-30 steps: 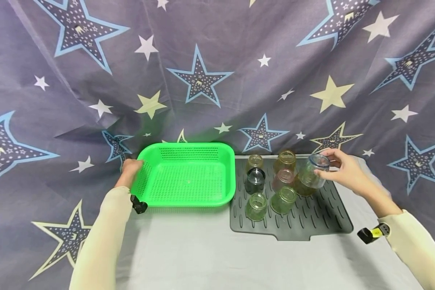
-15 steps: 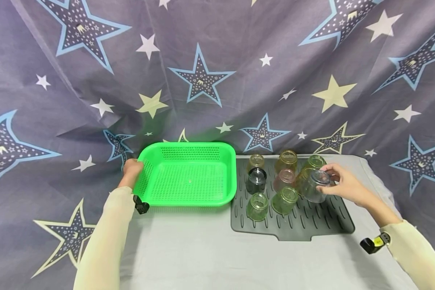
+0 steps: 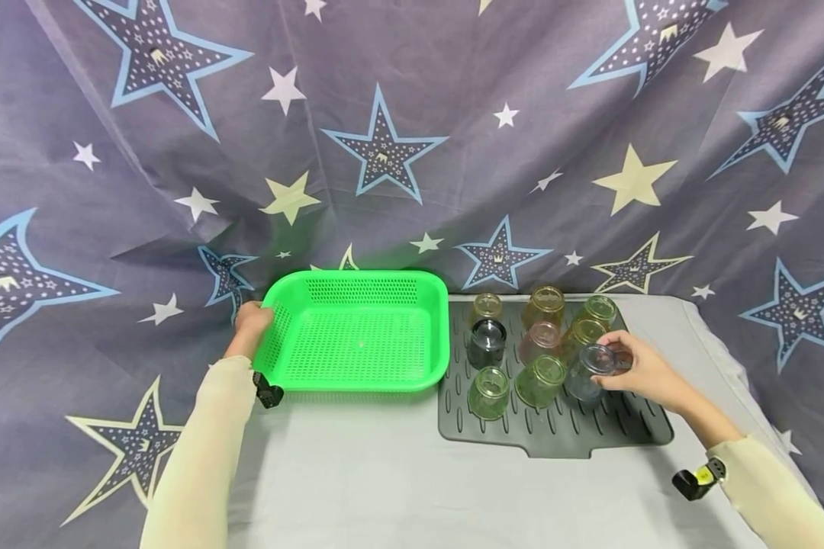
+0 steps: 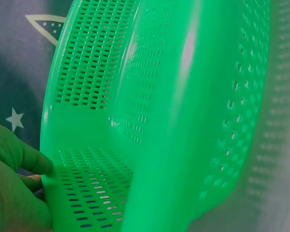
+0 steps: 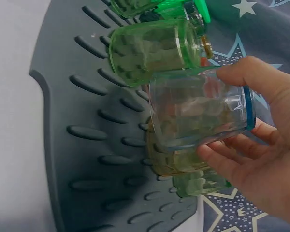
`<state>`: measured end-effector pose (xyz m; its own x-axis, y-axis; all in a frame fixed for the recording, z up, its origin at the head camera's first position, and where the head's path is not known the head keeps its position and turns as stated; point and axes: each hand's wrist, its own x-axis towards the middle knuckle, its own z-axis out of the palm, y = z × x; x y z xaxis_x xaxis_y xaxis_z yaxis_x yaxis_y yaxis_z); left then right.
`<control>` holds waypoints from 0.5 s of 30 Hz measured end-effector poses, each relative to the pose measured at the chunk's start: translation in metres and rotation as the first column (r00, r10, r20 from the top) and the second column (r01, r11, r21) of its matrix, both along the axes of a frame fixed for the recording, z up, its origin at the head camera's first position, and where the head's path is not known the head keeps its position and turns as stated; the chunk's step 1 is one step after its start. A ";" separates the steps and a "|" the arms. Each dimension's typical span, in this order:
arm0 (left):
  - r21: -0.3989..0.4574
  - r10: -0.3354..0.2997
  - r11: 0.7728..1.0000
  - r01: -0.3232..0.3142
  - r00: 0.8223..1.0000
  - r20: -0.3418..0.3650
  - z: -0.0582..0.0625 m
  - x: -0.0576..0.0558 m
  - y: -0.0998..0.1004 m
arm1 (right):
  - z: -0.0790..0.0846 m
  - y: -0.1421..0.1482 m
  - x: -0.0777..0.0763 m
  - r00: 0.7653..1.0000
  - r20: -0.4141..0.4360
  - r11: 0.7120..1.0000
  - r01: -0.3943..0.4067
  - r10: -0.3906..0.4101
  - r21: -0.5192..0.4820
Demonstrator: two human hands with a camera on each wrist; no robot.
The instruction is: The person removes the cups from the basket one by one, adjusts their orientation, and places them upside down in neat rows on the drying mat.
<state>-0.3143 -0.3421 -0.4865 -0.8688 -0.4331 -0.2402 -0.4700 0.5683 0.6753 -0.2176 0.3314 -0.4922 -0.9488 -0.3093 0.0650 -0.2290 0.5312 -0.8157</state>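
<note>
My right hand [image 3: 642,372] grips a clear, bluish glass [image 3: 584,380] between thumb and fingers. Its thick base faces up and its mouth is down, close over the front right of the dark grey drying mat [image 3: 556,441]. Beside it on the mat stands a green glass [image 5: 150,50], also mouth down. Behind it is a yellow glass [image 3: 582,335]. At the left, my left hand [image 3: 249,328] holds the left rim of an empty green plastic basket [image 3: 357,385], thumb and fingers at the rim in the left wrist view [image 4: 19,179].
Several more upturned glasses share the mat: a dark glass [image 3: 487,343], a pink glass [image 3: 541,339], an amber glass [image 3: 544,306] and others. The white tabletop [image 3: 384,473] stretches in front. A starry curtain [image 3: 384,221] hangs close behind.
My right hand has carried the bluish glass forward-to-near across the mat, lower and slightly left, from over the back glasses to the front right. The left hand stays at the basket.
</note>
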 end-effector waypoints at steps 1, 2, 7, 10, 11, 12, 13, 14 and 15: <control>0.007 -0.006 1.000 0.006 1.000 0.003 0.000 0.001 0.000 | -0.002 0.000 0.000 1.000 0.006 1.000 0.002 -0.002 -0.003; 0.005 -0.013 1.000 0.013 1.000 0.005 0.001 0.001 0.001 | -0.004 -0.001 0.001 1.000 0.010 1.000 0.005 -0.005 -0.002; 0.007 -0.034 0.999 0.034 0.999 0.017 0.002 0.002 0.001 | -0.013 -0.003 0.003 0.999 0.042 1.000 0.016 -0.016 -0.020; 0.013 -0.032 0.999 0.031 0.999 0.014 0.000 0.001 0.000 | -0.017 -0.004 0.005 0.998 0.050 1.000 0.023 -0.023 0.000; 0.014 -0.029 0.999 0.029 0.999 0.012 0.000 0.001 0.000 | -0.018 -0.005 0.005 0.998 0.054 1.000 0.023 -0.024 0.006; 0.018 -0.027 0.999 0.027 1.000 0.012 0.000 0.001 0.000 | -0.019 -0.006 0.006 0.998 0.050 1.000 0.025 -0.025 0.016; 0.020 -0.026 0.999 0.026 1.000 0.010 0.000 0.001 0.000 | -0.021 -0.006 0.006 0.999 0.045 0.999 0.028 -0.029 0.026; 0.021 -0.024 0.999 0.024 1.000 0.010 0.000 0.002 0.000 | -0.022 -0.006 0.006 0.999 0.039 0.999 0.034 -0.036 0.036; 0.021 -0.025 0.999 0.024 1.000 0.010 0.000 0.002 0.000 | -0.024 -0.006 0.006 0.999 0.032 0.998 0.041 -0.042 0.047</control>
<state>-0.3122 -0.3422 -0.4865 -0.8764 -0.4065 -0.2582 -0.4634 0.5656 0.6822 -0.2112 0.3250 -0.5163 -0.9622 -0.2717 0.0203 -0.1797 0.5768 -0.7969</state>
